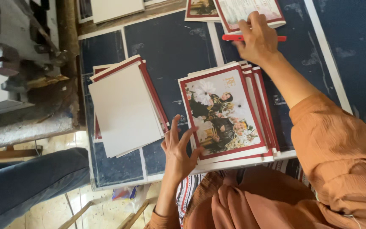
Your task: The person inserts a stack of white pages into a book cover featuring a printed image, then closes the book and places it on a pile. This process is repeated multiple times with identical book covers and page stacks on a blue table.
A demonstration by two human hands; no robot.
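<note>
Head view: my hands work at photo card stacks on a dark table (170,46).
My left hand (178,152), fingers spread, touches the photo stack (225,114); my right hand (257,38) presses a red tool (231,37). White-faced stack (123,108) lies left.

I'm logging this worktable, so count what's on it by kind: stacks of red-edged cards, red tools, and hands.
Stacks of red-edged cards: 3, picture-up, blank-side-up, far stack
Red tool: 1
Hands: 2, left hand, right hand
Total: 6
</note>
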